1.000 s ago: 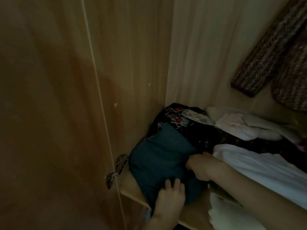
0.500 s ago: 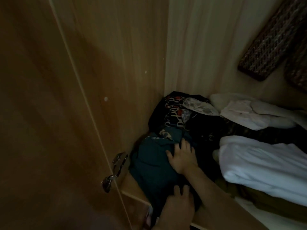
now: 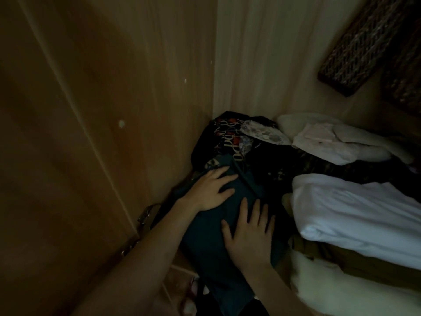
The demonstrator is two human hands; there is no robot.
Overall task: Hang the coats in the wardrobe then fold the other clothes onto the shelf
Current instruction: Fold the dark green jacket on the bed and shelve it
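A folded teal garment point(image 3: 211, 245) lies at the left end of the wardrobe shelf point(image 3: 182, 258), hanging a little over its front edge. My left hand point(image 3: 210, 191) presses flat on the garment's far part, fingers spread and pointing right. My right hand point(image 3: 248, 233) lies flat on its near part, fingers straight. Behind the teal garment sits a black printed garment point(image 3: 227, 137) in the back corner.
A folded white garment point(image 3: 353, 213) lies right of the teal one on an olive piece point(image 3: 355, 263). Pale clothes point(image 3: 330, 142) are heaped at the back. A dark woven coat point(image 3: 355, 42) hangs at top right. The wardrobe side wall point(image 3: 136, 87) and door hinge point(image 3: 145, 215) are at left.
My left hand moved forward from the garment's near edge onto its far part. My right hand let go of the fabric, pulled back and now lies flat on the near part.
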